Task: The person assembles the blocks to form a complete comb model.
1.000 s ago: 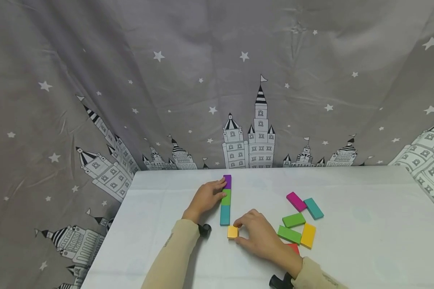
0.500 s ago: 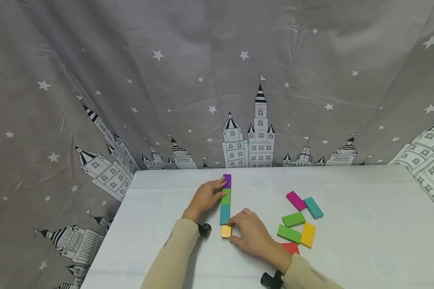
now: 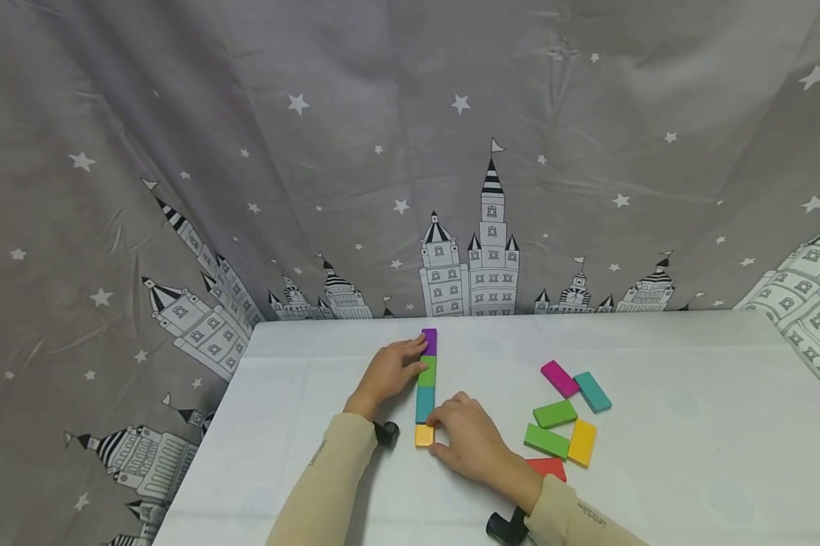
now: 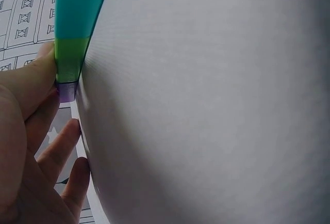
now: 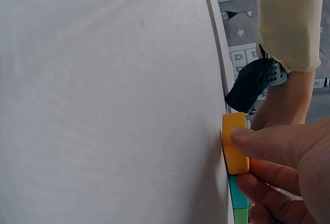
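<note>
A straight row of coloured blocks runs toward the person in the head view: purple, green, teal and yellow at the near end. My left hand lies along the left side of the row, its thumb touching the green block and a fingertip at the purple block. The right hand pinches the yellow block between thumb and fingers. That block lines up against the end of the teal block.
Loose blocks lie to the right on the white table: magenta, teal, yellow, two green including one, and red, partly behind the right forearm. A grey castle-print curtain hangs behind.
The right hand has slid the yellow block left and slightly away from the person, into line with the teal block. More of the red block shows. The left hand has stayed in place.
</note>
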{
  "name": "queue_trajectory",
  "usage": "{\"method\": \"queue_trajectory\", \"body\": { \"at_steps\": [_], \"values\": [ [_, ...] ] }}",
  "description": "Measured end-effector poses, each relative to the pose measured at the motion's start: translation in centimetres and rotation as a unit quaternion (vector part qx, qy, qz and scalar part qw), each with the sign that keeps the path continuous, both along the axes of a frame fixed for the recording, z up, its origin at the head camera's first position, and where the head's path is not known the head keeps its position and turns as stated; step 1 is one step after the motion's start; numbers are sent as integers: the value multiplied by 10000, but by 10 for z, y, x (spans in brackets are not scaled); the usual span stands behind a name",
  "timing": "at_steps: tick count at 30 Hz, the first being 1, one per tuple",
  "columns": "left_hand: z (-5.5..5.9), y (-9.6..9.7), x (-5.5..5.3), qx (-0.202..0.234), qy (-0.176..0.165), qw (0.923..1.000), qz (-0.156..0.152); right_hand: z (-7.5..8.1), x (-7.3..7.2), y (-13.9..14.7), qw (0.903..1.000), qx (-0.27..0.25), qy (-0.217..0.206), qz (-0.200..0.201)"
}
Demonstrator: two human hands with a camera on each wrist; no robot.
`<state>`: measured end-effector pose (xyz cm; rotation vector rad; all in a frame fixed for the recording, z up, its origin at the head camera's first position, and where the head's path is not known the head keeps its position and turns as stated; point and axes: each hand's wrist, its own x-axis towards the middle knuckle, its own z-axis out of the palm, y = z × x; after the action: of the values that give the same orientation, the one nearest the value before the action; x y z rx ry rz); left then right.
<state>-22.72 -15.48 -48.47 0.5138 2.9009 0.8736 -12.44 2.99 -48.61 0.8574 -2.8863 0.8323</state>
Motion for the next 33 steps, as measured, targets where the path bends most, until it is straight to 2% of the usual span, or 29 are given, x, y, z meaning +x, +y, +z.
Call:
{"method": "queue_trajectory", "body": {
  "at_steps": [13,23,33],
  "values": [
    [0,0,-1,-48,36,10000,-14,-1,0,0,9999,-98,54,-72],
    [0,1,0,-76,-4,10000,4,-2,0,-3,9996,-160,-91,-226],
    [-1,0,-1,-54,-46,10000,43,-3,1,-5,9994,-167,53,-304]
  ]
}}
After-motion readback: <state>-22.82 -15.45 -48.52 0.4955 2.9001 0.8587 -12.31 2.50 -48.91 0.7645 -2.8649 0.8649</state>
